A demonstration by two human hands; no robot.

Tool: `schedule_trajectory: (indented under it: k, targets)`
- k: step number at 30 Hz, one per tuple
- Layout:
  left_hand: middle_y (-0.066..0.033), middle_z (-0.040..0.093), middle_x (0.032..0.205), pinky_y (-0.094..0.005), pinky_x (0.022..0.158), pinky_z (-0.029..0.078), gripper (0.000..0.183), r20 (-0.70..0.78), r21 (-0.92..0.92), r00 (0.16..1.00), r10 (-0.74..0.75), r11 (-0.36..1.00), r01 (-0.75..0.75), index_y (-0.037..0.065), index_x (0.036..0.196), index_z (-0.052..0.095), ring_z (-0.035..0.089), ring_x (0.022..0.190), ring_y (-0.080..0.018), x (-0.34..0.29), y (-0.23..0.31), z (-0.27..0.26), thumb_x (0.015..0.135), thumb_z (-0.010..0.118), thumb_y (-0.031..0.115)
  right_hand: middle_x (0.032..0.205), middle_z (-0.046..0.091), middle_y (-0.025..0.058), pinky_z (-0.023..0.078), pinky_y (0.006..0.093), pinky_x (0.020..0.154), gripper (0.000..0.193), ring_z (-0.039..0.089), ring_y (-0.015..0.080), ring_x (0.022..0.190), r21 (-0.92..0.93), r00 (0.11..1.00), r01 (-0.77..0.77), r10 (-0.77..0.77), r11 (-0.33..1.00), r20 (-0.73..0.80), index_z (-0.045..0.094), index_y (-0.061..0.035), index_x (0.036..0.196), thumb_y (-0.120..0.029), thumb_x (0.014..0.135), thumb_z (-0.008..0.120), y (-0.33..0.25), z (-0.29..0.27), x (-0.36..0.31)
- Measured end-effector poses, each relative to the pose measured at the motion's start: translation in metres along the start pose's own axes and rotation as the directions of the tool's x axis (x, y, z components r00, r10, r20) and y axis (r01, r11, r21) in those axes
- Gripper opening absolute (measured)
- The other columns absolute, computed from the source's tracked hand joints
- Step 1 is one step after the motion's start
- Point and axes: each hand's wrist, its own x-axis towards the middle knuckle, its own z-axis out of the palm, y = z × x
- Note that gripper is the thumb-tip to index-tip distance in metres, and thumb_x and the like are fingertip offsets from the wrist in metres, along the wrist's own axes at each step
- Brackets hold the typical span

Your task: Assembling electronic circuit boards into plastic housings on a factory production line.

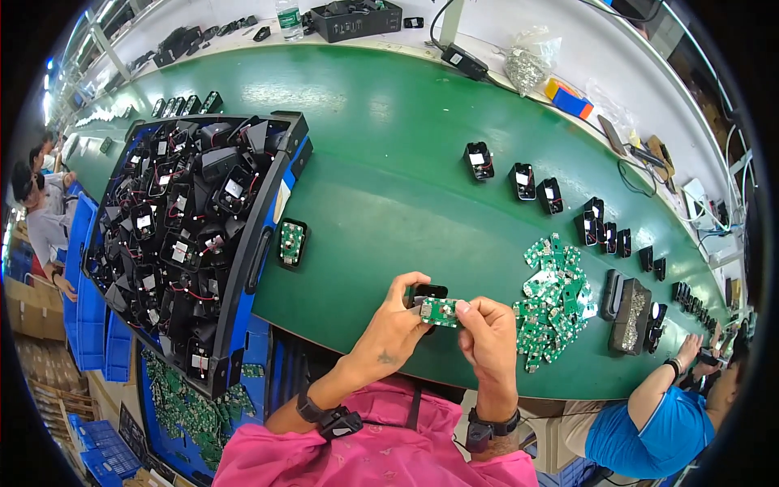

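Pinching right hand (492, 337): you've got the green board (439, 312) by its right end!
Left hand (385, 333): your fingers grasp the black case (435, 290).
Board pile (556, 304): right of your hands.

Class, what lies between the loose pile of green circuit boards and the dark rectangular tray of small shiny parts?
The head view shows a black, rounded oblong plastic-looking case there, beside the tray.
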Motion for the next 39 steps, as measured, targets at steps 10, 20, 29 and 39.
schedule_trajectory:
  k: [10,20,29,39]
  targets:
    - [-0.011,0.051,0.131,-0.0332,0.093,0.05,0.077,0.125,-0.542,0.959,-0.254,0.792,0.28,0.002,0.156,0.024,0.057,0.11,-0.0175,0.0,0.009,-0.002,0.088,0.062,0.001,0.053,0.055,-0.001,0.032,0.0207,0.038,0.035,0.046,0.0034,0.042,-0.248,0.998,0.06,-0.061,0.967,0.005,0.057,-0.0041,0.066,-0.019,0.096,0.067,0.006,0.002,-0.001]
    - [-0.0084,0.051,0.129,-0.0342,0.104,0.044,0.073,0.32,-0.751,0.905,-0.281,0.506,0.423,0.001,0.153,0.027,0.052,0.118,-0.0161,-0.007,0.001,-0.007,0.09,0.063,0.003,0.055,0.056,-0.0008,0.034,0.0222,0.044,0.033,0.047,0.0024,0.049,-0.427,0.992,0.124,-0.122,0.896,0.033,0.059,0.0016,0.07,-0.019,0.093,0.071,0.016,-0.007,-0.002]
    - [-0.0114,0.055,0.122,-0.0331,0.095,0.049,0.053,0.176,-0.371,0.935,-0.306,0.86,0.351,0.002,0.146,0.036,0.057,0.107,-0.0159,-0.005,0.008,-0.002,0.096,0.055,0.004,0.063,0.062,0.0024,0.038,0.0224,0.046,0.02,0.051,0.0039,0.052,-0.567,0.929,0.275,-0.367,0.776,-0.053,0.066,0.0038,0.079,-0.011,0.089,0.074,0.013,0.002,-0.005]
    - [-0.0235,0.057,0.124,-0.0399,0.096,0.048,0.051,0.082,-0.038,0.987,-0.141,0.989,0.145,0.004,0.146,0.036,0.061,0.113,-0.0345,-0.012,0.01,0.008,0.098,0.053,0.008,0.078,0.069,0.005,0.048,0.0224,0.055,0.007,0.062,0.0075,0.063,-0.409,0.95,0.294,-0.311,0.864,0.026,0.07,0.0027,0.092,-0.003,0.09,0.068,0.017,0.014,-0.012]
